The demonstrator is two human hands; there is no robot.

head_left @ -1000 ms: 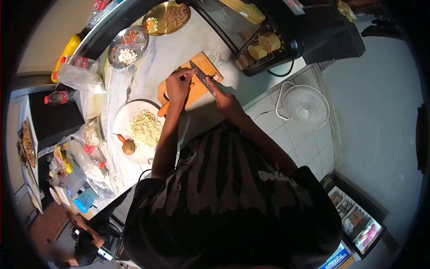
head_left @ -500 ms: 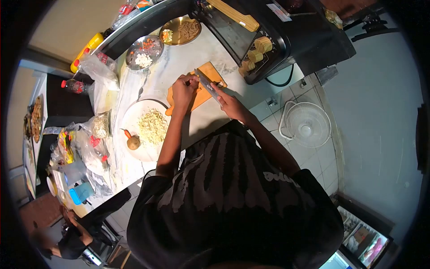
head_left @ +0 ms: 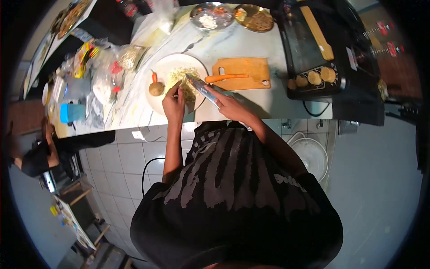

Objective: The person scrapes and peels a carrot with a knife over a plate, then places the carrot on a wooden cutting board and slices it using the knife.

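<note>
My right hand (head_left: 232,109) grips a kitchen knife (head_left: 202,91), its wide blade pointing up and left over the plate's right side. Small orange bits cling near the blade's tip. Close to the blade, my left hand (head_left: 174,104) hovers over the plate with fingers drawn together; whatever is between them is too small to make out. On the white plate (head_left: 156,104) lie chopped pale vegetable pieces (head_left: 190,95), partly hidden by my hands, plus a round brown potato (head_left: 156,88) and a small red chili (head_left: 154,77). A carrot (head_left: 226,77) rests across the wooden cutting board (head_left: 257,67).
Two metal plates of cut food, one silver (head_left: 219,23) and one brassy (head_left: 254,28), stand at the back. A black oven (head_left: 309,89) is at right. Plastic bags (head_left: 107,74) and a blue container (head_left: 72,113) crowd the left. Another person (head_left: 38,154) is far left.
Both hands and the knife have gone from the cutting board to above the plate at left. The carrot now lies uncovered on the board. My view has turned.
</note>
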